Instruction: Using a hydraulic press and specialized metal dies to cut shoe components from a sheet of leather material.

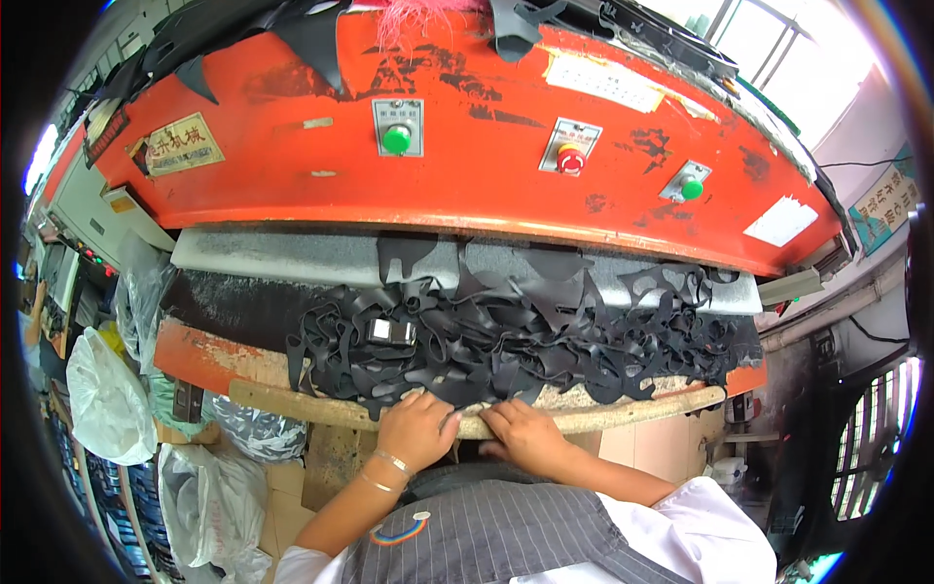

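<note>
My left hand (418,430) rests on the pale wooden rail (623,401) along the front of the machine bed, its fingers over the rail and the thumb apart. To its right, my right hand (530,438) lies over the same rail, fingers forward; part of it is hidden below the edge. Nothing shows held in either hand. Just beyond both hands lies a tangled heap of black sheet-material offcuts (525,336). On the heap's left part sits a small black box-like device (392,332) with a bright white patch.
An orange machine beam (467,127) spans the far side, with green buttons (397,140) and a red knob (570,160). A grey-white board (282,255) lies beneath it. Clear plastic bags (112,394) stand at the left. A black fan-like object (866,457) is at the right.
</note>
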A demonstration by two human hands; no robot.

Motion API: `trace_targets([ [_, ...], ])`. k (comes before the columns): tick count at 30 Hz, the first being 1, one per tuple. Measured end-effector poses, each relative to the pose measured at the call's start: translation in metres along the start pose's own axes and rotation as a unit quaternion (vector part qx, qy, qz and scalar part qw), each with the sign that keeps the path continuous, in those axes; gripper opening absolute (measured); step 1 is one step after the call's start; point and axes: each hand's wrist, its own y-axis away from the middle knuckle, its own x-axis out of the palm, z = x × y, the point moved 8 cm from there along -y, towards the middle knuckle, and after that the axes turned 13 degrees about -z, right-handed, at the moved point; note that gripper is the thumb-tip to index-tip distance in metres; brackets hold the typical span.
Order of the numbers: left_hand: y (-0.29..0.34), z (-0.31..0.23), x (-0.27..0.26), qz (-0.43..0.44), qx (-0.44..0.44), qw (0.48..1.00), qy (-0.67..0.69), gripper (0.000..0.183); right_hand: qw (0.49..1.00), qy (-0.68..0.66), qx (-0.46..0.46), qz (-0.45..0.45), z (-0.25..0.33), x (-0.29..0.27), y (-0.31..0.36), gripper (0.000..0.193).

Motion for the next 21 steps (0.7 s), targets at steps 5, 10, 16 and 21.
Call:
trace_targets([
  [5, -0.019, 0.003, -0.006, -0.028, -0.013, 0.999, 0.018, 0.019, 0.996, 0.085, 0.025, 0.019, -0.003, 0.002, -0.018, 0.042],
  [10, -0.022, 0.006, 0.000, 0.060, -0.003, 0.998, 0.005, 0.019, 0.995, 0.052, 0.005, 0.082, -0.011, 0.002, -0.020, 0.041],
  [16, -0.111, 0.073, -0.017, 0.151, -0.095, 0.958, 0.224, 0.027, 0.982, -0.103, 0.145, -0.064, -0.064, -0.037, -0.111, 0.034],
  [21, -0.261, 0.178, 0.006, -0.099, -0.156, 0.974, 0.133, 0.027, 0.964, 0.055, 0.168, -0.199, -0.109, -0.027, -0.205, 0.048],
])
